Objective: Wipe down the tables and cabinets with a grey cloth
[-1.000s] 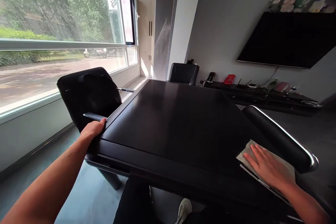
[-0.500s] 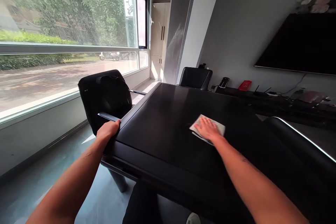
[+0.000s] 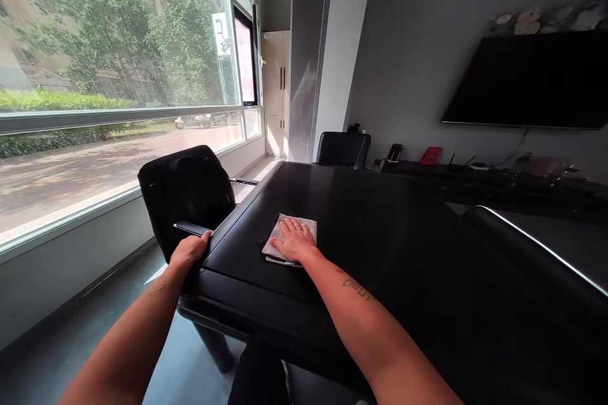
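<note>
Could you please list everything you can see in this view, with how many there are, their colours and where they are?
Table: one, black, centre of view.
Cloth: one, grey, flat on the table.
Left chair: one, black, at the table's left side.
Far chair: one, black, beyond the table.
Right chair: one, black with chrome trim, at the table's right side.
Television: one, black, on the right wall.
Console: one, black, low along the right wall.
Red packet: one, red, on the console.
Window: one, glazed, along the left wall.
Cupboard: one, cream, at the far end.
Left hand: one, gripping the table's edge.
Right hand: one, flat on the cloth.
</note>
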`<state>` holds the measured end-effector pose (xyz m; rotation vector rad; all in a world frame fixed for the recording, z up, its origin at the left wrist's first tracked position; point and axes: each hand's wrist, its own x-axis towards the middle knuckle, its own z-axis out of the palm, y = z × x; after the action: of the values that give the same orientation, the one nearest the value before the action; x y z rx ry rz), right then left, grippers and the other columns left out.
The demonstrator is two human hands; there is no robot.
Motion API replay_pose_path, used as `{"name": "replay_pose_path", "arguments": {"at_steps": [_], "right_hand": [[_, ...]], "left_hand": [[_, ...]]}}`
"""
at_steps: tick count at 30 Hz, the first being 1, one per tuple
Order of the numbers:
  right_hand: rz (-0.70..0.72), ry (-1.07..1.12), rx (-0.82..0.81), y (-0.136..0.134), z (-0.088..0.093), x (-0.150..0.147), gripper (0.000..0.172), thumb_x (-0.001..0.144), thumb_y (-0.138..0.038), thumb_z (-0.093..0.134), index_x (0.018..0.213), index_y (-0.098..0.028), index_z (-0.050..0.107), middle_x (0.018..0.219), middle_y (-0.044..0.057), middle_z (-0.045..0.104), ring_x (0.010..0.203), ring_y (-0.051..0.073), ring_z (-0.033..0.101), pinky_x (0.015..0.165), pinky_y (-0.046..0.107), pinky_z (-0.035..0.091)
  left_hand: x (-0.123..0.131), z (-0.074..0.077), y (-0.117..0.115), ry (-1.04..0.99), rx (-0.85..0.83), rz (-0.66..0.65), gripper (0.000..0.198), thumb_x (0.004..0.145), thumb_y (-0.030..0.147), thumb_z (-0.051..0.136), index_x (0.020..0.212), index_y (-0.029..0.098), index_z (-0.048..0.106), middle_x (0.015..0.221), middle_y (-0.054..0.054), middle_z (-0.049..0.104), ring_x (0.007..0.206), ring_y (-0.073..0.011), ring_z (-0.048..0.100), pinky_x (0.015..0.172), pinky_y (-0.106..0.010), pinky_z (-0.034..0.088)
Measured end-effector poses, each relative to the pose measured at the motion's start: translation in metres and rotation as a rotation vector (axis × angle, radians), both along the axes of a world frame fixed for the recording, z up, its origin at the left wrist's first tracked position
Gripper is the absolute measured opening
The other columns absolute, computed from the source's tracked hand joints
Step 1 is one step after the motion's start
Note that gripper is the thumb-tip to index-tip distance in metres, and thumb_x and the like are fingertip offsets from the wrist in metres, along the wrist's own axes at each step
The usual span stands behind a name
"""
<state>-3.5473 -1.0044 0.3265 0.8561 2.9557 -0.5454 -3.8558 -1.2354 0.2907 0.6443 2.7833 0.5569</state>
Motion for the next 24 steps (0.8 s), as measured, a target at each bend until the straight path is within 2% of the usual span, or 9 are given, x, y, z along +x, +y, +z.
{"name": "replay_pose_path", "arguments": {"at_steps": [4, 8, 11, 17, 19, 21, 24], "right_hand": [[-0.092, 0.002, 0.03, 0.026, -0.004, 0.035, 0.101, 0.107, -0.08, 0.028, 0.181, -0.012, 0.017, 0.191, 0.011, 0.006, 0.176, 0.03, 0.002, 0.141, 0.055, 0.0], [-0.23, -0.033, 0.089, 0.067, -0.007, 0.096, 0.096, 0.109, -0.077, 0.027, 0.181, -0.014, 0.019, 0.191, 0.01, 0.01, 0.176, 0.029, 0.007, 0.141, 0.053, 0.004], [-0.365, -0.09, 0.144, 0.106, -0.012, 0.162, 0.093, 0.109, -0.075, 0.025, 0.181, -0.017, 0.021, 0.191, 0.007, 0.011, 0.177, 0.028, 0.008, 0.142, 0.051, 0.009], [-0.697, -0.204, 0.201, 0.172, -0.03, 0.321, 0.097, 0.106, -0.079, 0.014, 0.182, -0.019, 0.02, 0.191, 0.001, 0.008, 0.177, 0.023, 0.006, 0.142, 0.05, 0.015], [-0.785, -0.23, 0.198, 0.183, -0.035, 0.366, 0.101, 0.104, -0.08, 0.012, 0.182, -0.017, 0.018, 0.191, 0.001, 0.006, 0.177, 0.023, 0.005, 0.142, 0.05, 0.016], [-0.849, -0.227, 0.199, 0.188, -0.037, 0.398, 0.105, 0.103, -0.082, 0.01, 0.182, -0.013, 0.017, 0.191, 0.003, 0.008, 0.177, 0.024, 0.006, 0.143, 0.05, 0.016], [-0.914, -0.202, 0.206, 0.186, -0.035, 0.416, 0.108, 0.102, -0.083, 0.009, 0.181, -0.009, 0.018, 0.19, 0.007, 0.011, 0.176, 0.026, 0.009, 0.143, 0.051, 0.017]], "left_hand": [[0.002, 0.002, -0.003, 0.015, -0.002, -0.006, 0.088, 0.1, 0.072, 0.032, 0.121, 0.004, 0.083, 0.14, -0.032, 0.073, 0.133, -0.0503, 0.069, 0.107, -0.055, 0.057], [0.005, 0.006, -0.006, 0.027, 0.002, -0.007, 0.086, 0.099, 0.072, 0.034, 0.12, 0.006, 0.084, 0.137, -0.031, 0.075, 0.129, -0.0499, 0.071, 0.104, -0.055, 0.058], [0.008, 0.008, -0.009, 0.036, 0.004, -0.015, 0.083, 0.099, 0.071, 0.033, 0.114, 0.009, 0.085, 0.135, -0.029, 0.077, 0.127, -0.0485, 0.072, 0.103, -0.054, 0.058], [0.013, 0.013, -0.009, 0.046, -0.006, -0.022, 0.084, 0.097, 0.073, 0.033, 0.112, 0.009, 0.086, 0.132, -0.029, 0.078, 0.125, -0.0491, 0.072, 0.103, -0.054, 0.058], [0.014, 0.014, -0.008, 0.046, -0.014, -0.026, 0.084, 0.097, 0.073, 0.034, 0.112, 0.009, 0.086, 0.133, -0.029, 0.077, 0.127, -0.0495, 0.071, 0.103, -0.055, 0.058], [0.015, 0.015, -0.009, 0.041, -0.027, -0.03, 0.086, 0.097, 0.073, 0.033, 0.114, 0.008, 0.086, 0.134, -0.029, 0.077, 0.128, -0.0498, 0.07, 0.104, -0.054, 0.057], [0.012, 0.013, -0.009, 0.092, -0.053, -0.063, 0.09, 0.098, 0.076, 0.03, 0.115, 0.006, 0.085, 0.13, -0.03, 0.078, 0.122, -0.0504, 0.072, 0.097, -0.054, 0.059]]}}
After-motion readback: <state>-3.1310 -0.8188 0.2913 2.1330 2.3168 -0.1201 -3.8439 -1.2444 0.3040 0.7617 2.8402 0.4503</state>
